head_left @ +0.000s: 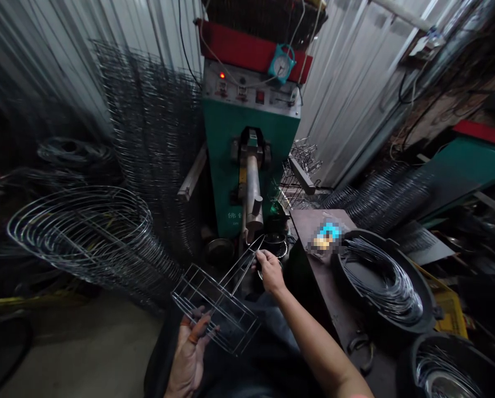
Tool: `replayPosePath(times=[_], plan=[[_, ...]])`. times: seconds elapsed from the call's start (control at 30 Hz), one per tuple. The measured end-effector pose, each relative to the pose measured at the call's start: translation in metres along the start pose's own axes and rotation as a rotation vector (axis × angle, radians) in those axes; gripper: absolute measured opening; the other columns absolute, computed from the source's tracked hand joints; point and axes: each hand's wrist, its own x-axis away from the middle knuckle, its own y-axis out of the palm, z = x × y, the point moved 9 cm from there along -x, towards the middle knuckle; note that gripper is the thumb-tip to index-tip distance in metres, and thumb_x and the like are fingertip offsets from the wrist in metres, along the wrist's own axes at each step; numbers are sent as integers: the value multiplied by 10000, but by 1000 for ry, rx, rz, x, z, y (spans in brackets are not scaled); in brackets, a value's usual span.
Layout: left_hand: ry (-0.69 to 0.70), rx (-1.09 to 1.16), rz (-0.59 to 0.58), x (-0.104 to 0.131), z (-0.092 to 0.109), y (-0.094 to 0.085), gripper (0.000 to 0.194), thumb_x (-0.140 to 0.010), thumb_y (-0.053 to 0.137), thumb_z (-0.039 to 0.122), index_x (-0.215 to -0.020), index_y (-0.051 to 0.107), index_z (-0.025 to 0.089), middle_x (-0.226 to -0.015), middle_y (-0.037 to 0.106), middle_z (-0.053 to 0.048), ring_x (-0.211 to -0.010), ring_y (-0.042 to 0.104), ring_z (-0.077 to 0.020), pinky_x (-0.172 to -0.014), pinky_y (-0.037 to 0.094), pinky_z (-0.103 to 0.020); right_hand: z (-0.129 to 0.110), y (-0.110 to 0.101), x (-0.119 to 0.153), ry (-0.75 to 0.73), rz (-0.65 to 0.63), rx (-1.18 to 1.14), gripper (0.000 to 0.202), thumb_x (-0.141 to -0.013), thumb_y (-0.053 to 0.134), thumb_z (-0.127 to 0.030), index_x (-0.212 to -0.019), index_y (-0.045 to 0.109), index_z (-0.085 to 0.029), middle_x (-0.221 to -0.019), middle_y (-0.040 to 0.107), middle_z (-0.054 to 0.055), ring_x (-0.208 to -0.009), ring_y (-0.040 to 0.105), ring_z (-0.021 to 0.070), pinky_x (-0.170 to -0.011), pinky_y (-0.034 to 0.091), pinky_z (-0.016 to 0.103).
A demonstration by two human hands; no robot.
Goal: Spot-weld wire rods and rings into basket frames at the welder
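A rectangular wire basket (pixel 216 305) hangs tilted over my lap in front of the welding machine (pixel 249 143). My left hand (pixel 190 354), with orange wraps on its fingers, grips the basket's near left side from below. My right hand (pixel 271 272) pinches thin wire rods (pixel 240 265) that run from the basket up toward the machine. Their upper ends reach close to the tip of the machine's metal arm (pixel 253 190); whether they touch it I cannot tell.
Stacked wire rings (pixel 85 232) lean at left, with a tall wire stack (pixel 148 132) behind. To the right stands a bench (pixel 317 271) bearing a black tub (pixel 380 282) of wire pieces. A second tub (pixel 446 370) sits nearer. A teal clock (pixel 281 65) hangs on the machine.
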Motion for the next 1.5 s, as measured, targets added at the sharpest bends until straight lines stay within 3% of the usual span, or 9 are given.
replayPosePath(times=[0.37,0.6,0.73,0.8,0.87,0.97,1.27,1.5], plan=[[-22,18,18,-10,-1,3,339,-499,746,375,-759,602,212,-1009,470,-9,-941,491,-208,-653,505,-322,6,1,-16,57,-3,-54,330,-651,665,-458,-630,503,-171,-562,488,-35,-478,447,73,-457,379,198],[-97,38,25,-10,-8,2,337,-531,710,339,-818,566,236,-913,561,2,-952,514,-219,-630,496,-332,5,-6,-22,118,-12,37,354,-623,670,-510,-647,539,-183,-560,526,-24,-470,468,90,-466,391,222],[-59,64,50,-7,-5,6,336,-509,721,331,-786,560,227,-928,539,11,-910,521,-205,-638,497,-334,1,-12,17,118,-229,239,341,-667,646,-515,-706,598,-181,-644,591,8,-598,537,124,-587,431,247],[-52,83,48,-6,-6,8,339,-512,723,343,-779,551,223,-922,529,5,-905,516,-203,-640,496,-334,11,-12,51,180,-385,304,336,-693,636,-501,-771,617,-174,-695,614,14,-651,555,135,-632,432,253],[-37,94,40,-5,-7,10,344,-518,724,348,-786,547,223,-927,514,3,-897,509,-194,-642,494,-329,23,-13,78,231,-457,335,330,-728,603,-502,-785,619,-177,-681,612,5,-623,550,133,-614,424,249],[11,78,63,-4,-5,9,349,-531,728,314,-810,534,238,-923,496,14,-875,507,-169,-662,487,-321,32,-12,93,209,-434,342,344,-761,547,-531,-741,606,-193,-610,570,-13,-551,517,129,-551,402,239],[-7,77,88,-13,-3,5,351,-531,723,327,-807,524,240,-923,554,9,-913,525,-189,-669,494,-343,23,-1,76,19,-327,479,381,-767,508,-555,-685,572,-189,-563,443,-33,-519,395,101,-497,321,207],[-27,54,85,-13,0,4,346,-514,733,355,-786,559,232,-973,538,8,-880,509,-169,-616,501,-310,30,-2,81,58,-321,502,363,-814,460,-504,-739,570,-167,-555,450,-34,-494,405,90,-479,322,198]])
